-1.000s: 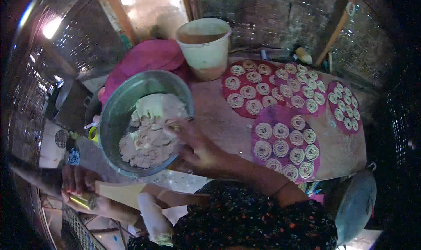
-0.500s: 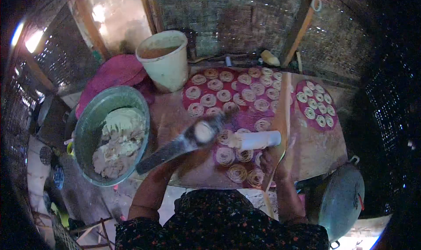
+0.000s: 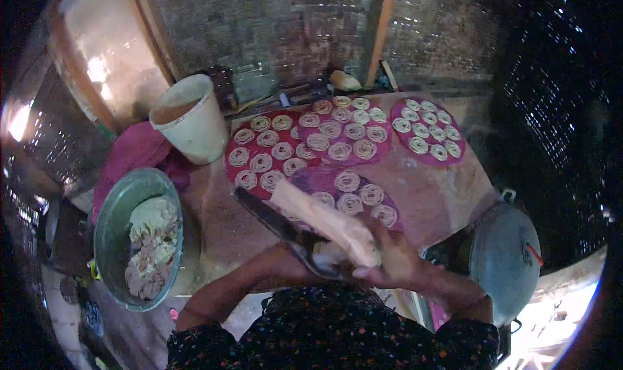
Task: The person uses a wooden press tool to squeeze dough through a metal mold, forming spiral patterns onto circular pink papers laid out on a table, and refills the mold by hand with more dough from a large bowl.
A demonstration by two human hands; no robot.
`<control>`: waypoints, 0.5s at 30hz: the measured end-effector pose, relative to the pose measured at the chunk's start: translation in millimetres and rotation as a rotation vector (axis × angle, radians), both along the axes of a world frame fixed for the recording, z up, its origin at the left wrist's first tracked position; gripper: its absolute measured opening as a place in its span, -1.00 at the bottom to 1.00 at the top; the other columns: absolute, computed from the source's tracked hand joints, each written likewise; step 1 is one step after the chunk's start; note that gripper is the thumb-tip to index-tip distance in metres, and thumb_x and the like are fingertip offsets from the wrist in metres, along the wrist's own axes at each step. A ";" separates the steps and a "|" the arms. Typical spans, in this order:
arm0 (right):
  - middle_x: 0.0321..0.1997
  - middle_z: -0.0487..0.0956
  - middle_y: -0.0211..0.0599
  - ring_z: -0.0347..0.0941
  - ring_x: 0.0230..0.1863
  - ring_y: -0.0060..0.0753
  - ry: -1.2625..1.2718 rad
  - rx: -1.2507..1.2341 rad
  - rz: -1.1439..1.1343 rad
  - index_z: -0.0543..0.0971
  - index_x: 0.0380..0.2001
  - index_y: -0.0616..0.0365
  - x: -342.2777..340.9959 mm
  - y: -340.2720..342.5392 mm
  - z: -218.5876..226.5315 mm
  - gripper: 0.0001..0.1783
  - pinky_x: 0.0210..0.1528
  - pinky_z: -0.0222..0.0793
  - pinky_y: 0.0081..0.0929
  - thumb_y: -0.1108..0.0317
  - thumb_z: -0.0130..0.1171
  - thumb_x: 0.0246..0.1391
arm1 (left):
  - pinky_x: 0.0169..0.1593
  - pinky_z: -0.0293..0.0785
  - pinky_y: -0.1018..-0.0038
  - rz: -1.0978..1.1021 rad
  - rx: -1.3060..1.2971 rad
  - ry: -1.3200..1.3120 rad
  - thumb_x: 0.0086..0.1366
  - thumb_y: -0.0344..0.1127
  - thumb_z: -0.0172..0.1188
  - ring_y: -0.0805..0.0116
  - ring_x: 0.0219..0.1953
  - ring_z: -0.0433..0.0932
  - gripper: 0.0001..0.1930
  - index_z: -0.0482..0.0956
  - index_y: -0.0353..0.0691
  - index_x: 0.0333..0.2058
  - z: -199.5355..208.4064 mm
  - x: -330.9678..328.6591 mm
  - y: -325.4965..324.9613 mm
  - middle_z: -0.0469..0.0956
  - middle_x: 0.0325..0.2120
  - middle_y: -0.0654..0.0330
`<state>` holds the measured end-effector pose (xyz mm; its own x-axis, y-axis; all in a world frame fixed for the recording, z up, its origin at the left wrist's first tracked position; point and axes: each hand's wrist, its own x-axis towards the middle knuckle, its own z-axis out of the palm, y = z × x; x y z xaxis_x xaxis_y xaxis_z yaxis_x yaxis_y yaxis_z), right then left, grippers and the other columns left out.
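Observation:
A long dark board (image 3: 269, 215) slants over the near edge of the table, its far end pointing up and left. My left hand (image 3: 300, 264) is closed around its near part; the fingers are partly hidden behind it. Beside the board lies a thick pale bar (image 3: 328, 224), apparently wooden, slanting the same way. My right hand (image 3: 396, 258) grips the bar's near end. The two tools are close together, and blur hides whether they touch. Just beyond them, coiled rounds of dough strands (image 3: 350, 204) rest on a purple round sheet (image 3: 324, 177).
More dough coils sit on a red sheet (image 3: 256, 198), a pink sheet (image 3: 383, 140) and a right-hand sheet (image 3: 426, 129). A green basin (image 3: 104, 240) holds dough (image 3: 152, 247). A cream bucket (image 3: 195, 127) stands behind it. A large metal pan (image 3: 503, 260) is at the right.
The dark board has swung round and come nearer my body. My right hand has moved left with the pale bar, bringing both tools together. The whole view has shifted.

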<state>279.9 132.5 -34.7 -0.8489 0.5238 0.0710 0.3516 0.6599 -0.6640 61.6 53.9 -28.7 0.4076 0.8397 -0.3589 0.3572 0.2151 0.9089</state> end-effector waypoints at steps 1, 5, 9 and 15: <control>-0.18 0.42 0.21 0.43 -0.22 0.17 0.001 -0.006 -0.024 -0.01 0.14 0.25 -2.2 -3.6 -2.7 0.00 -0.21 0.38 -0.11 -0.16 0.17 -0.21 | 0.16 0.13 0.42 0.019 -0.039 0.008 -0.05 -0.15 0.32 0.34 0.05 0.27 -0.31 0.23 -0.24 0.03 -10.0 4.7 -3.9 0.27 0.04 0.13; -0.08 0.38 0.21 0.37 -0.07 0.14 -0.147 -0.258 -0.027 0.06 0.11 0.24 -7.2 -1.8 -32.1 -0.18 -0.14 0.32 -0.05 0.00 0.13 -0.11 | -0.03 0.34 0.46 0.167 -0.051 0.128 -0.01 -0.15 0.26 0.39 -0.13 0.42 -0.51 0.42 -0.28 -0.12 -110.4 5.3 -26.4 0.46 -0.18 0.14; -0.13 0.44 0.06 0.36 -0.09 0.02 0.117 -0.229 -0.230 0.42 -0.22 0.29 51.7 56.5 -141.5 -0.59 -0.10 0.31 -0.18 0.19 0.06 -0.07 | 0.03 0.28 0.39 0.152 -0.385 0.356 -0.01 -0.04 0.25 0.32 -0.05 0.38 -0.42 0.37 -0.26 -0.06 -91.6 -2.3 -38.4 0.41 -0.10 0.06; -0.20 0.46 0.10 0.36 -0.15 0.01 -0.358 0.363 -0.603 0.41 -0.26 0.32 99.9 84.4 -226.5 -0.64 -0.15 0.33 -0.21 0.28 0.08 -0.12 | 0.08 0.21 0.32 0.119 0.619 1.264 -0.01 0.06 0.21 0.23 0.01 0.33 -0.34 0.33 -0.26 -0.02 -218.3 -94.2 -115.3 0.37 -0.06 0.01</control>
